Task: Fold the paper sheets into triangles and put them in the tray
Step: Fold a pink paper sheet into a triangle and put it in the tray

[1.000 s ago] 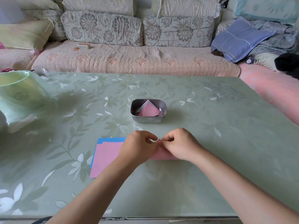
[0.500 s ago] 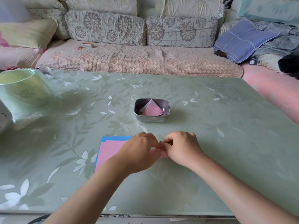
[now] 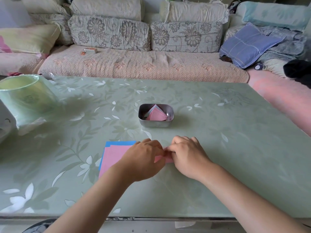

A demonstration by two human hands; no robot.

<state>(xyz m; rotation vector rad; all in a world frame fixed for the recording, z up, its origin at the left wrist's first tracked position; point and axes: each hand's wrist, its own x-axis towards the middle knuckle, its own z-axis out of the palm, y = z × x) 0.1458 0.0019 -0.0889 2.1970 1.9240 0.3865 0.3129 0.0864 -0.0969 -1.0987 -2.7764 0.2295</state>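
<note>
- While both hands meet over a small pink sheet point(image 3: 165, 159) near the front of the table point(image 3: 235, 148), it lies flat, probably so a crease can be pressed against the hard top.
- Left hand point(image 3: 144, 158): fingers curled in close, tips pinching the sheet's left edge.
- Right hand point(image 3: 186, 155): curled tight too, pinching its right part.
- Spare sheets point(image 3: 114, 157) lie stacked beneath the left wrist, within reach; folded triangles point(image 3: 155, 114) sit in the tray point(image 3: 155, 123) just beyond.

Your table point(image 3: 218, 132) wears green floral cover. Green plastic-wrapped roll point(image 3: 25, 98) sits far left on it. Behind: sofa point(image 3: 143, 64), flowery cushions point(image 3: 109, 32), blue pillow point(image 3: 247, 44), small box point(image 3: 90, 50) on seat.
</note>
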